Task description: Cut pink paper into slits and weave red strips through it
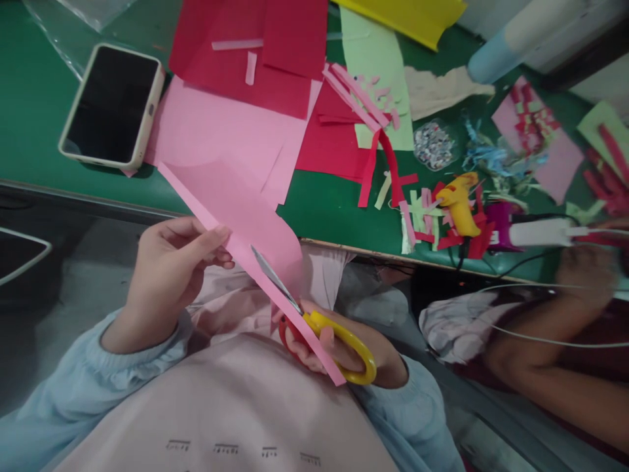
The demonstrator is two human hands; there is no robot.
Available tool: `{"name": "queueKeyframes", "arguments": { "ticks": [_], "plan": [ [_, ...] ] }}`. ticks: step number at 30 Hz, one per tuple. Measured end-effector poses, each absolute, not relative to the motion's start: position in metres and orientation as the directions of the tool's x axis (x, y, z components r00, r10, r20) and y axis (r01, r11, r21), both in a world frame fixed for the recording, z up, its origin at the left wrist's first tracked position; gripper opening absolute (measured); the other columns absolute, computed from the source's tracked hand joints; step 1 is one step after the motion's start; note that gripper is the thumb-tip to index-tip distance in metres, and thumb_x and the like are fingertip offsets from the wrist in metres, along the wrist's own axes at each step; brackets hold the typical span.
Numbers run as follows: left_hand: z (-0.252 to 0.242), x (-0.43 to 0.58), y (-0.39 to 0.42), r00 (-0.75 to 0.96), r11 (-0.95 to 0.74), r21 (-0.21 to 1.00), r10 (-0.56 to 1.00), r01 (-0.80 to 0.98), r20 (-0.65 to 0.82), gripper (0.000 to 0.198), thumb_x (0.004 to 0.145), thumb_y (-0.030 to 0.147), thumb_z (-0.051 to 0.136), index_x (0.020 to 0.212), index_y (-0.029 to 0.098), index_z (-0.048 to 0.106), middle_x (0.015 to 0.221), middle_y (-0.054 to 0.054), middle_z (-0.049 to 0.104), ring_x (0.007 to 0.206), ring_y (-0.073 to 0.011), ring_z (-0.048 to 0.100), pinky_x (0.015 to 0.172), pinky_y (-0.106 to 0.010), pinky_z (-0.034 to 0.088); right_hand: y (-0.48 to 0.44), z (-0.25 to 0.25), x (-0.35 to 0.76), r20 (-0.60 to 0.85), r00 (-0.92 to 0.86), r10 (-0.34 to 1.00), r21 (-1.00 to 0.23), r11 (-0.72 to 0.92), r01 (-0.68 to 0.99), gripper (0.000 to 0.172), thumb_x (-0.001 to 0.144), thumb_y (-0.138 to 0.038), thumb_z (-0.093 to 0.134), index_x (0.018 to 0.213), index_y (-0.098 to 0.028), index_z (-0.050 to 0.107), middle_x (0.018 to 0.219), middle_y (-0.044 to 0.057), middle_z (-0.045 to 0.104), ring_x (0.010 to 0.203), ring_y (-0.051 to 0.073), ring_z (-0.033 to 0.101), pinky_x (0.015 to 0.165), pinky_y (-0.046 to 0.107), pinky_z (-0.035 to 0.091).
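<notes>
My left hand point(170, 269) pinches the edge of a pink paper sheet point(240, 210) between thumb and fingers, holding it over my lap. The sheet curls down on its right side. In my right hand point(314, 341) is a pair of scissors point(354, 347) with yellow and red handles, gripped through the loops. Their blade lies along the paper near its long edge, pointing up toward my left hand. A narrow pink strip, partly cut from the sheet, runs down past the scissor handles. The lower blade is hidden by the paper.
Red paper point(246, 65), a phone point(113, 105), paper strips point(354, 98), a tub of small beads point(434, 144) and a yellow glue gun point(462, 203) lie on the green table point(29, 131). Another person's arm point(540, 328) is at the right.
</notes>
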State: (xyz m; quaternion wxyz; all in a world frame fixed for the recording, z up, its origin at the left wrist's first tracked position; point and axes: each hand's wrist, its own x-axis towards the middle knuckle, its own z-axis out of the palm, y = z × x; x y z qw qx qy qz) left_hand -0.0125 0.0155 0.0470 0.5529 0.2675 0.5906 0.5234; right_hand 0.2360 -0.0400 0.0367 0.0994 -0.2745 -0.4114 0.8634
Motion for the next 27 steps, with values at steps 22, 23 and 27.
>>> {"name": "queueKeyframes", "arguments": {
  "ticks": [22,23,27],
  "plan": [
    [0.0491,-0.0127,0.0141,-0.265,0.322,0.912,0.884,-0.253,-0.385,0.021,0.058,0.021,0.086,0.051,0.016,0.067,0.043,0.003,0.056,0.038,-0.0090,0.057,0.041,-0.016,0.049,-0.0409,0.0344,0.2339,-0.330,-0.867,0.374,-0.752,-0.659,0.002,0.068,0.088,-0.080,0.038,0.122,-0.021,0.041,0.083,-0.003,0.042,0.054,0.004,0.038,0.041,0.015,0.037],
    [0.0489,-0.0126,0.0141,-0.265,0.323,0.913,0.884,-0.250,-0.385,0.021,0.058,0.021,0.086,0.051,0.016,0.067,0.043,0.003,0.056,0.038,-0.0090,0.057,0.041,-0.016,0.049,-0.0402,0.0349,0.2340,-0.331,-0.868,0.370,-0.758,-0.652,0.011,0.067,0.088,-0.080,0.037,0.121,-0.021,0.041,0.083,-0.003,0.042,0.053,0.004,0.038,0.041,0.015,0.037],
    [0.0474,-0.0123,0.0143,-0.271,0.323,0.915,0.883,-0.242,-0.383,0.020,0.059,0.021,0.086,0.052,0.016,0.068,0.044,0.002,0.058,0.039,-0.0093,0.058,0.042,-0.016,0.050,-0.0377,0.0361,0.2345,-0.316,-0.873,0.372,-0.792,-0.610,0.027,0.065,0.088,-0.080,0.035,0.115,-0.021,0.040,0.082,-0.003,0.043,0.051,0.003,0.038,0.040,0.016,0.036]
  ]
}}
